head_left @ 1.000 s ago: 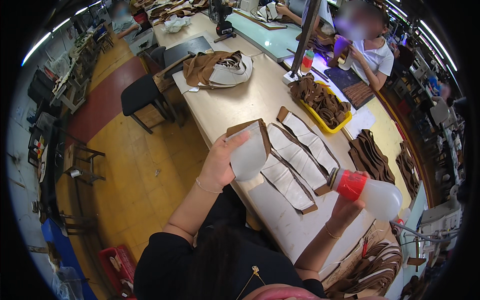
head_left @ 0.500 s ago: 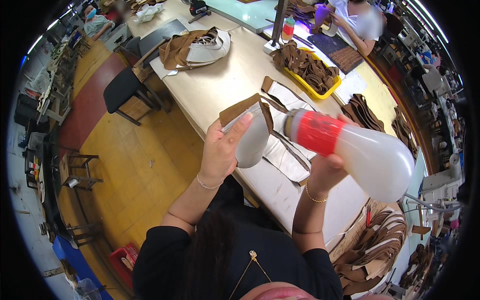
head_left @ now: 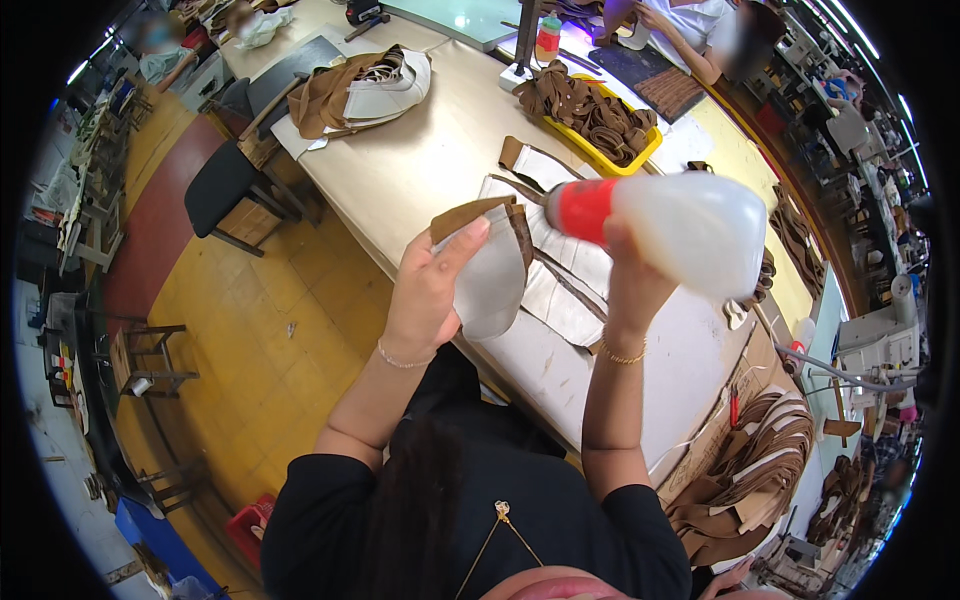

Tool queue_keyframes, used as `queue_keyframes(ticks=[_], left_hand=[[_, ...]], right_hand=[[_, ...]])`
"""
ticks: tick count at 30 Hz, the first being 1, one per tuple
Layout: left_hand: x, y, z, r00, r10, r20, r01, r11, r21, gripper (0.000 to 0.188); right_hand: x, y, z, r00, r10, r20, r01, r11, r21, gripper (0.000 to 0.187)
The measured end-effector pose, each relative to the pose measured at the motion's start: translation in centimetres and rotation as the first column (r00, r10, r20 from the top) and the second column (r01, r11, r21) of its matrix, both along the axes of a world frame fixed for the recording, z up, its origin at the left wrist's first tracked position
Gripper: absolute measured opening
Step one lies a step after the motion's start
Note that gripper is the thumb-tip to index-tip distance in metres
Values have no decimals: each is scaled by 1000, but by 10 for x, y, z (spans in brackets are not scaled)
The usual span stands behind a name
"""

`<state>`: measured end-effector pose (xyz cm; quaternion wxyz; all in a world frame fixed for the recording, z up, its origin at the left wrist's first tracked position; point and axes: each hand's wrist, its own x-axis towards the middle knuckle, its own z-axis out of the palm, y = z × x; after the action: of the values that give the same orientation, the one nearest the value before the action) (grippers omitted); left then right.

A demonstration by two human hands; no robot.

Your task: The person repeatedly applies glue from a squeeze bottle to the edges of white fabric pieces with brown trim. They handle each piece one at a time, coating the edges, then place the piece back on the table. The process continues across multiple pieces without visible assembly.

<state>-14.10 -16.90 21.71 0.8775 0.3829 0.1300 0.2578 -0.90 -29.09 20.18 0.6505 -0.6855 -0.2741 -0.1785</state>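
My left hand grips a curved leather piece, its pale grey lining showing, with brown along the top and right edges. The thumb presses on the pale face. In my right hand is a translucent plastic squeeze bottle with a red band, holding some pale liquid. It is tipped on its side, its dark nozzle end pointing left, close to the brown right edge of the piece. Whether the nozzle touches that edge I cannot tell. Beneath the bottle, more white-and-brown leather pieces lie on the table.
A yellow basket of brown leather strips stands farther back on the table. A stack of brown-and-white pieces lies far left, and layered strips near right. A black chair stands left; a co-worker is across the table.
The bottle has turned from slanting down to the right to nearly level, its nozzle moving left toward the leather piece. My view has shifted slightly. Both hands keep their hold.
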Motion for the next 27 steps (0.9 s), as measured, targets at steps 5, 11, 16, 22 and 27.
queue_keyframes(ticks=[5, 11, 16, 22, 27], left_hand=[[0, 4, -9, 995, 79, -63, -78, 997, 16, 25], [-2, 2, -4, 999, 47, -1, -47, 995, -86, 23], [-2, 4, -4, 998, 56, -17, -57, 995, -81, 24], [-1, 1, -9, 994, 98, -40, -98, 995, -5, 28], [1, 3, -5, 1000, -11, -23, 8, 993, -121, 40]], right_hand=[[-29, 5, 11, 953, 303, 21, -287, 874, 392, 44], [-5, 3, 7, 972, 196, -127, -143, 931, 336, 38], [-27, 14, 8, 980, 195, 35, -198, 967, 159, 44], [-24, 18, 6, 936, 317, -155, -230, 880, 415, 39], [-31, 13, 7, 937, 344, 57, -348, 913, 213, 40]])
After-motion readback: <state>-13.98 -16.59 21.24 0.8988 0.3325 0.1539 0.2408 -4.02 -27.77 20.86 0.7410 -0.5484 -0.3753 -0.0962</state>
